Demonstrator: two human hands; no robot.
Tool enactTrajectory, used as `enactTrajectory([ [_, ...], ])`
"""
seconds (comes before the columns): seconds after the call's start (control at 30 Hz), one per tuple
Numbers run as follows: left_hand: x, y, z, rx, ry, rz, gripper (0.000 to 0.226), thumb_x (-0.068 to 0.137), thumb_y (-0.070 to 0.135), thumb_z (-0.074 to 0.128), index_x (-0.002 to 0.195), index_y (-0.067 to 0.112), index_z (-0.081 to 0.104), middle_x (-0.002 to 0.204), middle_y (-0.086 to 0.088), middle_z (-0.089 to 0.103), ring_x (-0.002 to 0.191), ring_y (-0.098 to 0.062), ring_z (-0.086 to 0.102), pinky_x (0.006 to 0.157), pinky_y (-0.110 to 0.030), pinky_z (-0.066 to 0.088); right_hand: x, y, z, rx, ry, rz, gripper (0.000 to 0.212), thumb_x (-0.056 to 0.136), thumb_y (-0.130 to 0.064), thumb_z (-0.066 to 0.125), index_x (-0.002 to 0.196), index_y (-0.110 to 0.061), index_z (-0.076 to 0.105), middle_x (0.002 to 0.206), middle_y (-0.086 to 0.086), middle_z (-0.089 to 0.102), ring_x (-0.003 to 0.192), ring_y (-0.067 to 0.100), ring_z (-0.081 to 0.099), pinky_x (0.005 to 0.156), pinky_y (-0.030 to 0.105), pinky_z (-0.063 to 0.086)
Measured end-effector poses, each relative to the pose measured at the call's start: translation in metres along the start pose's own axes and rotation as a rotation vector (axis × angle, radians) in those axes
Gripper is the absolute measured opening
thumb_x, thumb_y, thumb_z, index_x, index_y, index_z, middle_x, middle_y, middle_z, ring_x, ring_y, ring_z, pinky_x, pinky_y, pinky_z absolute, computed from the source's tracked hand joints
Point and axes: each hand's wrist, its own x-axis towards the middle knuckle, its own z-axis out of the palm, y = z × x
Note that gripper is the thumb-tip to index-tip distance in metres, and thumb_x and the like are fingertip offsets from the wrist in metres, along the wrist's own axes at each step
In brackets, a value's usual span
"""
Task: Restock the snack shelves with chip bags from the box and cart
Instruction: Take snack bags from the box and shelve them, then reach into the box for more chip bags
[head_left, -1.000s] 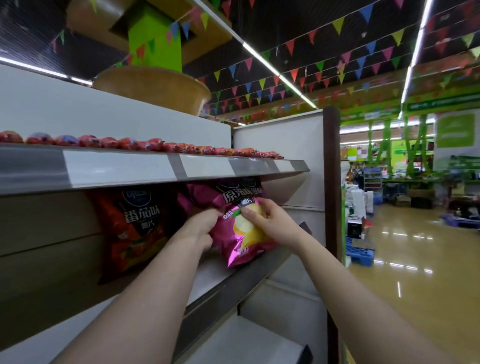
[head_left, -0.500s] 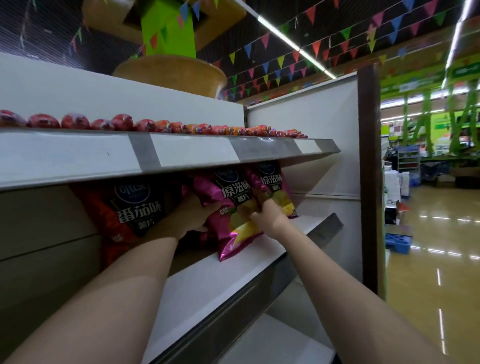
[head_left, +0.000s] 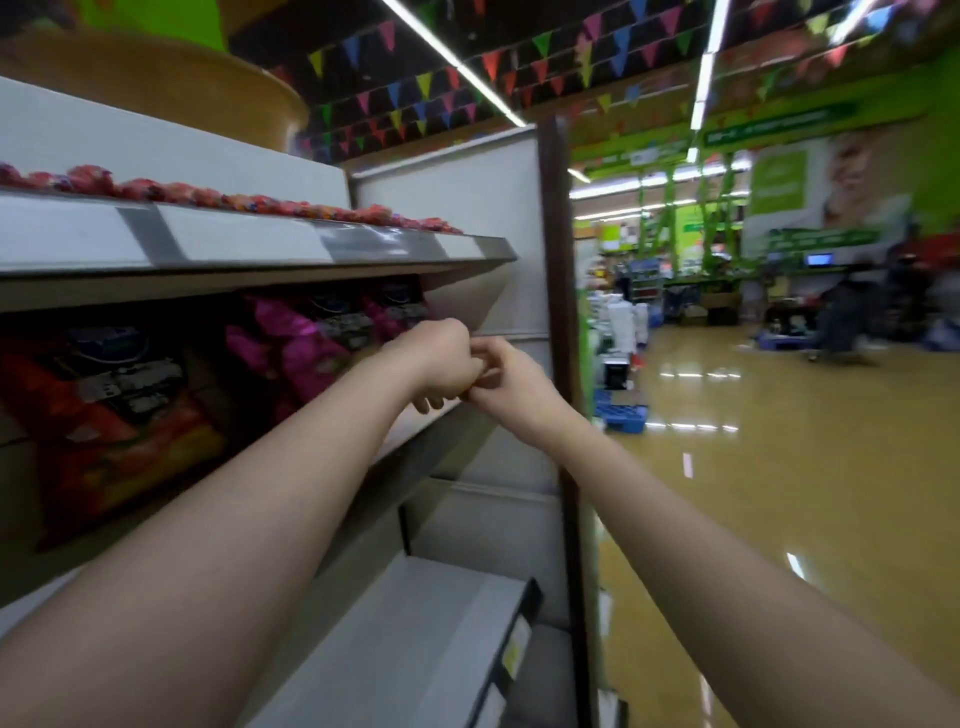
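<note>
Behind curled fingers (head_left: 434, 402), pink chip bags (head_left: 301, 343), untouched, both hands empty

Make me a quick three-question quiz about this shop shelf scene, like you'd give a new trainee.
1. True or false: the left hand and the right hand meet in front of the middle shelf, and no bag shows in either.
2. Which bags stand nearest the shelf's end panel? A) the orange-red chip bags B) the pink chip bags C) green bags
3. Fill in: the row of small red packets lies on the ____ shelf.

Key: 1 true; 2 B; 3 top.
</note>
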Motion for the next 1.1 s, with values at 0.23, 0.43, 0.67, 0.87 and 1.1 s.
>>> enactTrajectory([
  [0.23, -0.062, 0.114, 0.04, -0.133, 0.007, 0.334, 0.032, 0.093, 0.026, 0.05, 0.063, 0.014, 0.053, 0.076, -0.012, 0.066, 0.071, -0.03, 0.065, 0.067, -0.033, 0.052, -0.113, 0.001, -0.114, -0.12, 0.061, 0.214, 0.025, 0.081, 0.005, 0.056, 0.102, -0.006, 0.06, 0.088, 0.016, 0.069, 0.085, 0.031, 0.069, 0.075, 0.045, 0.057],
  [0.43, -0.131, 0.199, 0.079, -0.309, -0.147, 0.525, 0.028, 0.094, 0.022, 0.044, 0.078, 0.007, 0.062, 0.077, -0.012, 0.069, 0.071, -0.029, 0.067, 0.066, -0.043, 0.058, -0.223, -0.016, -0.201, -0.301, -0.074, 0.379, 0.019, 0.093, -0.001, 0.05, 0.11, -0.001, 0.057, 0.095, 0.009, 0.068, 0.084, 0.023, 0.069, 0.075, 0.038, 0.057],
  [0.67, -0.209, 0.313, 0.097, -0.513, -0.261, 0.797, 0.027, 0.099, 0.024, 0.044, 0.079, 0.017, 0.061, 0.075, -0.004, 0.069, 0.07, -0.02, 0.068, 0.061, -0.036, 0.06, -0.33, -0.058, -0.309, -0.619, -0.139, 0.655, 0.021, 0.096, -0.017, 0.055, 0.114, -0.01, 0.062, 0.107, 0.006, 0.069, 0.095, 0.017, 0.069, 0.084, 0.033, 0.058],
  [0.87, -0.264, 0.419, 0.12, -0.63, -0.438, 1.003, 0.028, 0.098, 0.025, 0.048, 0.072, 0.018, 0.059, 0.074, -0.004, 0.066, 0.075, -0.023, 0.066, 0.07, -0.036, 0.056, -0.427, -0.065, -0.386, -0.767, -0.027, 0.879, 0.008, 0.095, -0.017, 0.056, 0.099, -0.015, 0.062, 0.09, 0.0, 0.07, 0.08, 0.015, 0.067, 0.079, 0.032, 0.057],
  [1.1, -0.334, 0.503, 0.208, -0.243, -0.89, 1.23, 0.029, 0.095, 0.043, 0.052, 0.105, 0.016, 0.058, 0.108, -0.006, 0.066, 0.098, -0.021, 0.062, 0.081, -0.033, 0.048, -0.554, -0.013, -0.451, -0.786, -0.229, 1.459, 0.044, 0.094, -0.039, 0.059, 0.129, -0.013, 0.055, 0.12, 0.009, 0.065, 0.106, 0.027, 0.065, 0.092, 0.04, 0.054],
])
